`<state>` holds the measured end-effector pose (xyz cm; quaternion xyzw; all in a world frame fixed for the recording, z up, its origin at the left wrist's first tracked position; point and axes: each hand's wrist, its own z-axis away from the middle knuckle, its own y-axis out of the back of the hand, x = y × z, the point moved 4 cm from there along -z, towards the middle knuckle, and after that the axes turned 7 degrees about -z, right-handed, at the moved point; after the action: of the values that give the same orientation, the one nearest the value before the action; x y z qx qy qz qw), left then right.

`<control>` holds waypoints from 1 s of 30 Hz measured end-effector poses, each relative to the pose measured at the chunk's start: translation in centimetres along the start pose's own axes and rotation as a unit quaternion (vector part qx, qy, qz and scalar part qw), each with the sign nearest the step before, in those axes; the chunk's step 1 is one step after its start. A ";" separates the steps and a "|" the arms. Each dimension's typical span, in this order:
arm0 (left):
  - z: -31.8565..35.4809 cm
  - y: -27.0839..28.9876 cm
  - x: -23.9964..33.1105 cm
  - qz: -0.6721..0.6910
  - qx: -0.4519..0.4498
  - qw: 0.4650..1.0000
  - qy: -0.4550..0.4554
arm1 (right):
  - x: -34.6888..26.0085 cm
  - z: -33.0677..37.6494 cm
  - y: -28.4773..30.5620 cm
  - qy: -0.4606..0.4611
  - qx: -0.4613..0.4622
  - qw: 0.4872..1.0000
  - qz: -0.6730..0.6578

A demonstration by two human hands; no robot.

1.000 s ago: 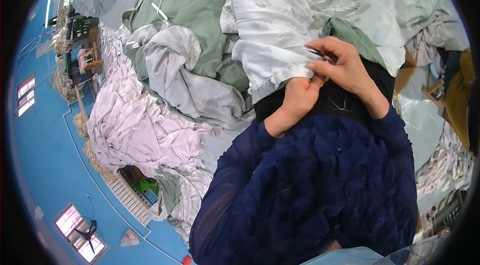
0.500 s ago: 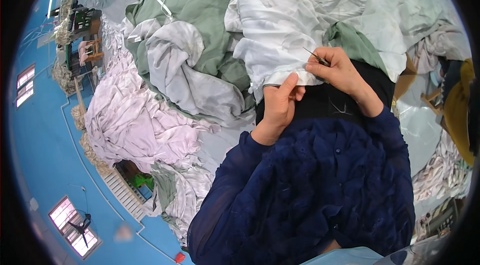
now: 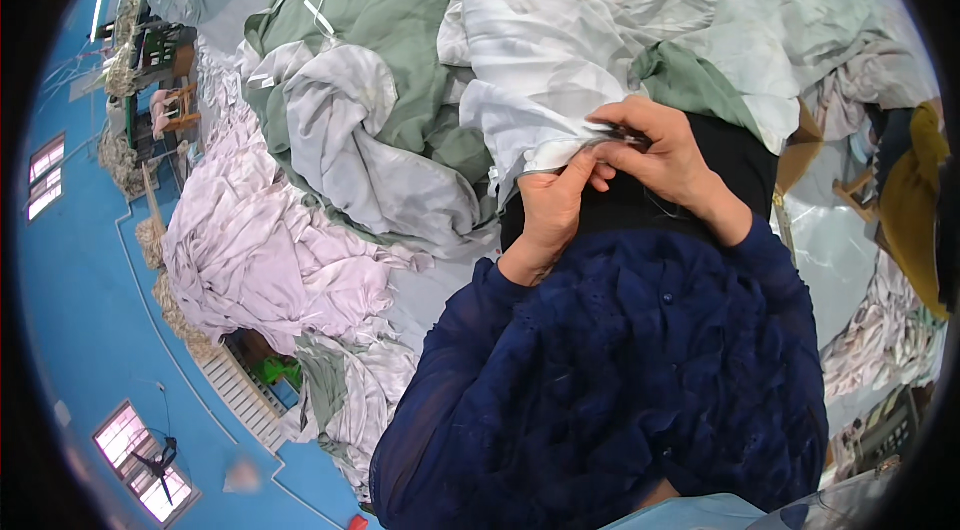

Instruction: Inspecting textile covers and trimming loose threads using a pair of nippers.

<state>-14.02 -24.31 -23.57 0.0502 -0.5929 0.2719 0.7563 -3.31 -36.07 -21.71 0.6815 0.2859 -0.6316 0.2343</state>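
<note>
A white fabric edge [image 3: 540, 145] is pinched by the left hand [image 3: 550, 205] and right hand [image 3: 665, 155], running left-right; heaped green and lilac cloth [image 3: 260, 250] surrounds; blue floor [image 3: 80, 330] beyond.

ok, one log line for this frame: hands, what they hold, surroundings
left hand: pinching white fabric edge | right hand: small dark tool at same edge | around: green fabric, pale pink fabric
</note>
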 end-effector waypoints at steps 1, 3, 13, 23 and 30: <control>0.1 0.1 -0.1 0.000 -0.001 1.000 0.000 | -0.3 -0.3 -0.3 0.037 -0.028 0.998 0.043; 0.2 0.3 -0.4 -0.006 -0.024 1.000 -0.006 | -0.8 -0.6 -0.8 0.107 -0.045 0.986 0.120; 0.0 -0.3 -0.2 0.015 0.016 0.999 0.040 | 0.8 -0.2 1.2 0.132 0.092 0.964 0.214; -0.3 -0.1 -0.3 0.001 0.013 0.999 0.043 | 4.3 0.5 11.8 0.080 0.322 0.848 0.413; -0.1 0.0 0.0 -0.091 0.024 0.996 0.006 | 1.6 12.9 28.1 -0.004 0.501 0.712 0.492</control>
<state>-13.90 -24.26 -23.66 0.1203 -0.5744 0.2165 0.7802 6.68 -65.14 -25.70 0.7404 -0.4494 -0.4805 0.1378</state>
